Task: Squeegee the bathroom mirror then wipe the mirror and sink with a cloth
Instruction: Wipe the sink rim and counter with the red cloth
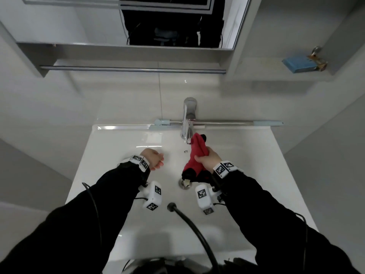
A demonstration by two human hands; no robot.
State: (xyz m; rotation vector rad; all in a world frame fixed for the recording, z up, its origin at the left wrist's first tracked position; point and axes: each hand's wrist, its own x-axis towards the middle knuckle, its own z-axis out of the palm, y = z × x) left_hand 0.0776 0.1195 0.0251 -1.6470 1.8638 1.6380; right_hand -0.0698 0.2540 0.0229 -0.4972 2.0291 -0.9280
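A red cloth with black edges [196,155] hangs bunched over the white sink [110,147], just below the chrome faucet [188,119]. My right hand [208,160] is shut on the cloth's middle. My left hand [153,159] hovers over the basin's left part, holding nothing, fingers loosely curled. The squeegee [217,122], with a metal shaft and pale blue ends, lies across the sink's back ledge behind the faucet. The mirror [98,20] is above, reflecting dark clothing.
A towel rail [130,69] runs under the mirror cabinet. A blue sponge-like block [296,64] and a metal piece sit on a ledge at the right. The drain [184,183] lies below the cloth. A black cable [193,224] crosses the basin's front.
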